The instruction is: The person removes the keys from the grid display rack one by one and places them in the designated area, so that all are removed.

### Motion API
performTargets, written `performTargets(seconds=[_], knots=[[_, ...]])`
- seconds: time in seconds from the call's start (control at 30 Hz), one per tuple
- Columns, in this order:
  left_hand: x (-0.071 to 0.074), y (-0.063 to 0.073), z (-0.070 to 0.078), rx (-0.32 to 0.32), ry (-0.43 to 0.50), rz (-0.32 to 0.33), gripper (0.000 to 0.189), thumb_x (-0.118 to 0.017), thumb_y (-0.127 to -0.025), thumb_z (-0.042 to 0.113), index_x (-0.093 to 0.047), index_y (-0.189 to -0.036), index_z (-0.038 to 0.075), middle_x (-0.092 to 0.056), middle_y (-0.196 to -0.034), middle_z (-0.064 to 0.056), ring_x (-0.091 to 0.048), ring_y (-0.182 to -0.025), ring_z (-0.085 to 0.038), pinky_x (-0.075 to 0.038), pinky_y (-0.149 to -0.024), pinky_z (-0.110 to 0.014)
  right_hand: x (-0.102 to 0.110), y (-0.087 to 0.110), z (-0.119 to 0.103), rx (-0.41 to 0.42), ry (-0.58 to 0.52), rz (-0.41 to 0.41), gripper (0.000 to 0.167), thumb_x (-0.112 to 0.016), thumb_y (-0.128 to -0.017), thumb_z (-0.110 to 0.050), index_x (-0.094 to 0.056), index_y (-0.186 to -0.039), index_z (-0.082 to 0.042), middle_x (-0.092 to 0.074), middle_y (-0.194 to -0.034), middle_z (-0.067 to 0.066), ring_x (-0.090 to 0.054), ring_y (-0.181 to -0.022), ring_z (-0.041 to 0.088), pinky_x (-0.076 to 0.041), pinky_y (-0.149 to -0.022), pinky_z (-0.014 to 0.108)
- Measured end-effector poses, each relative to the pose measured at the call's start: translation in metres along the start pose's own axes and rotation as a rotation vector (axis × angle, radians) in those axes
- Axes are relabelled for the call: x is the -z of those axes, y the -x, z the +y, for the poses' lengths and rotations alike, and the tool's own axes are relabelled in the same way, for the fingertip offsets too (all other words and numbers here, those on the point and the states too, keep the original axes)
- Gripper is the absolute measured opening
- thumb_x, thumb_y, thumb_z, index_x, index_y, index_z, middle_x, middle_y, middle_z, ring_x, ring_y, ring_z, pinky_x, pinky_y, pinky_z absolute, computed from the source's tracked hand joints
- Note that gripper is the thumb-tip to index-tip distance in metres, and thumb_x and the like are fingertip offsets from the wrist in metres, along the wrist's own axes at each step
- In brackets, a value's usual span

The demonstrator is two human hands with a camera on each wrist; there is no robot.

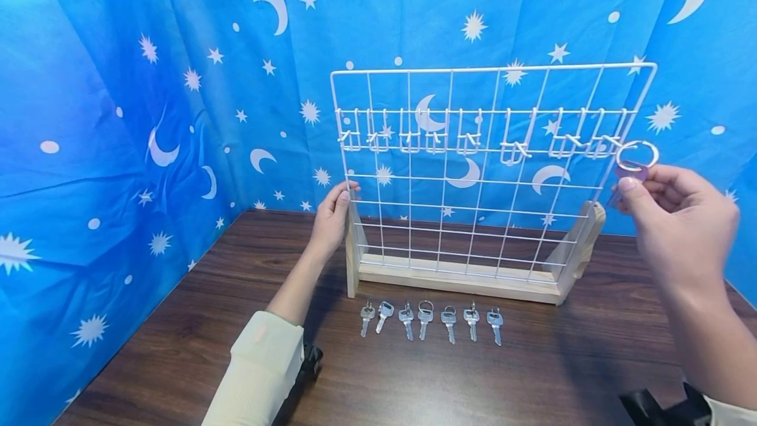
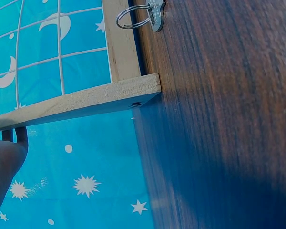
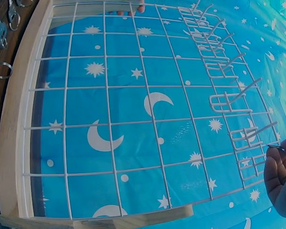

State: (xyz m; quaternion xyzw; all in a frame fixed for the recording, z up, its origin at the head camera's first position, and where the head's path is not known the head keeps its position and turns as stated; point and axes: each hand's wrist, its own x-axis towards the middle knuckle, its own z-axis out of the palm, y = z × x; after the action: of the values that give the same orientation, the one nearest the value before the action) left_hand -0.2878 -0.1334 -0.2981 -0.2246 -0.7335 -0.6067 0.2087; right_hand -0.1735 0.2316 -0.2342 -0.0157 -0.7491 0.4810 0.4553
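My left hand [image 1: 332, 217] grips the left wooden side post [image 1: 353, 248] of a white wire grid rack [image 1: 467, 179], thumb in front. In the left wrist view, its fingers [image 2: 21, 138] lie against that post. Raised at the rack's right edge, my right hand [image 1: 688, 222] pinches a key [image 1: 631, 168] with a metal ring [image 1: 656, 158] at its top. The ring is beside the rightmost white hook [image 1: 606, 146]; the frames do not settle whether they touch. Several white hooks hang in a row along the grid's upper bars.
Several silver keys with rings, one of them a key [image 1: 425, 321] near mid-row, lie on the dark wooden table [image 1: 414, 386] before the rack's wooden base [image 1: 461, 281]. A blue curtain [image 1: 378, 12] with moons and stars hangs behind and to the left.
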Motion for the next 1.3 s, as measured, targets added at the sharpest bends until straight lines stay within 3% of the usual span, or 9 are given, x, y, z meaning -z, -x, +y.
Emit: performTargets(seconds=[0.2,0.47,0.83,1.3], knots=[[0.000,0.000,0.000,-0.001,0.000,-0.002,0.031,-0.034,-0.101,0.007,-0.048,-0.120,-0.012,-0.053,-0.118,-0.027,-0.049,-0.112,-0.036,-0.037,-0.098,-0.043,0.002,0.006,0.001,-0.004,0.035,-0.008,0.006,-0.063,-0.088,-0.009,-0.064,-0.091,-0.015,-0.059,-0.073,-0.019,-0.058,-0.065,-0.006,-0.043,-0.067,0.005],[0.001,0.000,-0.001,0.004,0.011,-0.003,0.030,-0.034,-0.101,0.007,-0.049,-0.120,-0.010,-0.052,-0.119,-0.028,-0.050,-0.112,-0.036,-0.037,-0.097,-0.042,0.001,0.015,0.006,-0.003,0.067,-0.013,0.015,-0.065,-0.086,-0.009,-0.059,-0.087,-0.024,-0.057,-0.071,-0.024,-0.057,-0.065,-0.011,-0.041,-0.060,0.003],[0.000,0.000,0.000,-0.002,0.012,-0.003,0.029,-0.034,-0.101,0.007,-0.050,-0.120,-0.010,-0.053,-0.118,-0.026,-0.050,-0.112,-0.036,-0.037,-0.098,-0.042,0.000,0.025,0.011,-0.057,0.070,-0.043,0.015,-0.066,-0.085,-0.008,-0.061,-0.085,-0.022,-0.057,-0.070,-0.024,-0.057,-0.063,-0.010,-0.042,-0.060,0.003],[0.000,-0.002,-0.002,0.013,0.024,-0.004,0.031,-0.034,-0.101,0.007,-0.048,-0.121,-0.012,-0.052,-0.119,-0.028,-0.049,-0.112,-0.038,-0.037,-0.098,-0.043,-0.007,0.032,0.013,-0.065,0.046,-0.116,0.007,-0.066,-0.084,-0.005,-0.065,-0.085,-0.012,-0.060,-0.068,-0.023,-0.058,-0.060,-0.007,-0.043,-0.055,0.006]])
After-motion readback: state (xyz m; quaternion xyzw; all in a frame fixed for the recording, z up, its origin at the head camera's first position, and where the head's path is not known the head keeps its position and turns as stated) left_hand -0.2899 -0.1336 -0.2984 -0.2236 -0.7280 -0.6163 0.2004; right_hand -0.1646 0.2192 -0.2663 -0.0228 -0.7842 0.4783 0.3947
